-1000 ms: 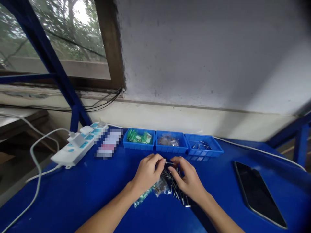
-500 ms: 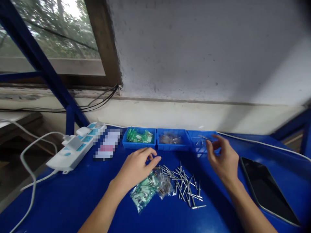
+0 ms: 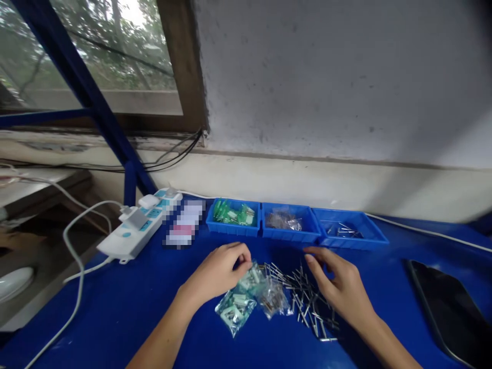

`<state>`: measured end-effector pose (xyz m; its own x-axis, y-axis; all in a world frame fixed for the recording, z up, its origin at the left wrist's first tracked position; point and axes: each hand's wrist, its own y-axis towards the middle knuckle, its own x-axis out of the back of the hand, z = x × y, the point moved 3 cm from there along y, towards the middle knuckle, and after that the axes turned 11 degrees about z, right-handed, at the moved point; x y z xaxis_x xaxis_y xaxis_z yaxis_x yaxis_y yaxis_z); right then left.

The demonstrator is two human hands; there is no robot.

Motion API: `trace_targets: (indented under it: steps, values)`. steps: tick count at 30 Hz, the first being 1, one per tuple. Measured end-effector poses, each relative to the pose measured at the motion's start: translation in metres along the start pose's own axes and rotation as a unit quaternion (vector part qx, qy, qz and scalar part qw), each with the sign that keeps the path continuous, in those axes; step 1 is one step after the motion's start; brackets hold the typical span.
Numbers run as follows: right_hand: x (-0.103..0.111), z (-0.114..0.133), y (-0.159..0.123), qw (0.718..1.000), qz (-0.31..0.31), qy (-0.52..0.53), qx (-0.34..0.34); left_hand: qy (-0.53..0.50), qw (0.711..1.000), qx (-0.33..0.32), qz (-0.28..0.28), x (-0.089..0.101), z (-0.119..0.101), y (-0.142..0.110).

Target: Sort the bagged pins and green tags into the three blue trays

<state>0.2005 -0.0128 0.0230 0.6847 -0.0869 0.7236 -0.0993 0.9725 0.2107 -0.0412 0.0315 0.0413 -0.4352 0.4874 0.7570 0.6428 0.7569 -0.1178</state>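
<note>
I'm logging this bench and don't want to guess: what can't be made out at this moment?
All in the head view:
Left hand: its curled fingers hide whether it grips the upper green bag.
Metal pins: too overlapped to count, some behind the right hand.
Clear bag: contents too small to identify.
Pixelated item: details blurred out.
Dark phone-like device: cut off by the right edge.

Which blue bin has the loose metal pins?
The rightmost bin: a few pins lie loose in it. The left bin holds green packets, the middle bin clear packets.
</note>
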Motion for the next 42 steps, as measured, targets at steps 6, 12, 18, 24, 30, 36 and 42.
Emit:
trace_targets:
  steps: [6, 12, 18, 24, 30, 36, 42]
  values:
    - [-0.030, 0.026, -0.012, 0.934, 0.153, 0.303, -0.107, 0.001, 0.977, -0.138, -0.163, -0.011, -0.028, -0.004]
    - [-0.036, 0.025, -0.011, 0.877, 0.132, 0.430, -0.166, 0.060, 0.969, -0.216, -0.100, -0.041, -0.047, -0.001]
    - [-0.014, 0.024, -0.014, 0.984, -0.035, 0.159, 0.070, -0.062, 0.985, -0.142, -0.070, -0.034, -0.040, 0.000]
    - [-0.020, 0.030, -0.024, 0.972, -0.030, -0.032, 0.231, -0.189, 0.976, -0.086, -0.058, -0.035, -0.037, 0.002]
    - [-0.016, 0.036, -0.021, 0.989, -0.041, -0.005, 0.142, -0.169, 0.964, -0.097, -0.182, -0.035, -0.033, 0.003]
    - [-0.016, 0.033, -0.015, 0.978, 0.067, 0.198, -0.026, 0.027, 0.951, -0.215, -0.220, -0.040, -0.042, -0.005]
    - [-0.018, 0.038, -0.016, 0.990, 0.007, 0.126, 0.064, -0.098, 0.977, -0.134, -0.132, -0.041, -0.043, 0.001]
